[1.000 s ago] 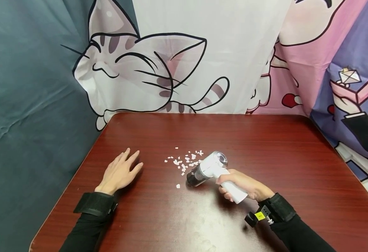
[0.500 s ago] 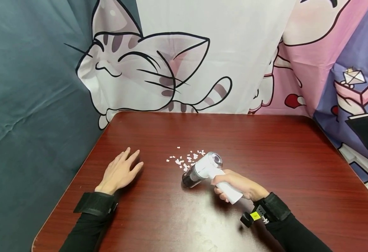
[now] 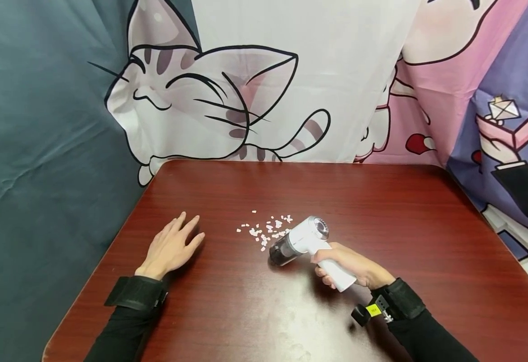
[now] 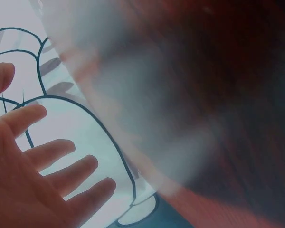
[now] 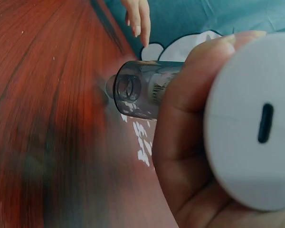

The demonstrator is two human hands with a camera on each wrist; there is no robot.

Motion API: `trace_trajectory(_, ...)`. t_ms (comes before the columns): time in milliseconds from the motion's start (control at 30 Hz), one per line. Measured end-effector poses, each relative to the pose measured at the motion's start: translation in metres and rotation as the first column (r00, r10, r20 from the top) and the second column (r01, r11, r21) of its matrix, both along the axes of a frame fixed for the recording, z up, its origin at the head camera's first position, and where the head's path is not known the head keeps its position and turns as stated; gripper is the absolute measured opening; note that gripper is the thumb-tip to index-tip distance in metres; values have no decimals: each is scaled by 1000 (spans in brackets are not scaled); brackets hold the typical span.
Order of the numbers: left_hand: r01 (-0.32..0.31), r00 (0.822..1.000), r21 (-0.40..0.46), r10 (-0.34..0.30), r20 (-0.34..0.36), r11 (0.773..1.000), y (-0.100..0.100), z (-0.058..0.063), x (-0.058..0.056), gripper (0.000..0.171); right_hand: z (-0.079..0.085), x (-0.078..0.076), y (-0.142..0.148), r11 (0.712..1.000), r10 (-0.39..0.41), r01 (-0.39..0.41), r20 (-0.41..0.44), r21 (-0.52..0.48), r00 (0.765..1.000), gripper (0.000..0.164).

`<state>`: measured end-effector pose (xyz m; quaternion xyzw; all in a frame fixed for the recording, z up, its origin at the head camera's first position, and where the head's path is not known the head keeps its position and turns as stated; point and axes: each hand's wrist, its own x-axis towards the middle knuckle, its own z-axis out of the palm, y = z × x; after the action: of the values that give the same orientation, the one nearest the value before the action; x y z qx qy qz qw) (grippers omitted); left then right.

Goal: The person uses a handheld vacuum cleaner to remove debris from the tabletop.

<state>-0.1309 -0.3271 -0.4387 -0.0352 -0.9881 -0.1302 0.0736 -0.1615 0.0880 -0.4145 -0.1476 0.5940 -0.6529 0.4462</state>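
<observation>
At far left we are seeing teal cloth (image 3: 42,125) hanging beside the bench (image 3: 218,301). We are keeping our left hand (image 3: 169,250) over the bench's left part, its fingers released, straight and spread apart. Right of it, small white paper scraps (image 3: 278,223) are lying scattered near the bench's middle. Just beside their lower right edge, the dark clear nozzle (image 3: 282,251) of a white handheld vacuum (image 3: 306,237) is pointing down and left; whether it is touching the bench, we cannot tell. Our right hand (image 3: 352,264) is grasping the vacuum's handle with curled fingers.
</observation>
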Motion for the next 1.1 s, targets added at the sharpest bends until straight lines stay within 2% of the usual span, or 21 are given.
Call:
trace_trajectory(133,4,1000,-5,-4,-8,1000,2,-1,-1,61,-1,-2,6,1000,-15,15,0,1,1000,23)
trace_trajectory(367,1,1000,-2,-1,-5,1000,3,-3,-1,61,-5,-5,11,999,-43,43,-12,-4,999,19)
trace_trajectory(1100,23,1000,11,-23,0,1000,5,-2,-6,61,-7,-10,17,988,-153,152,-33,-34,988,21)
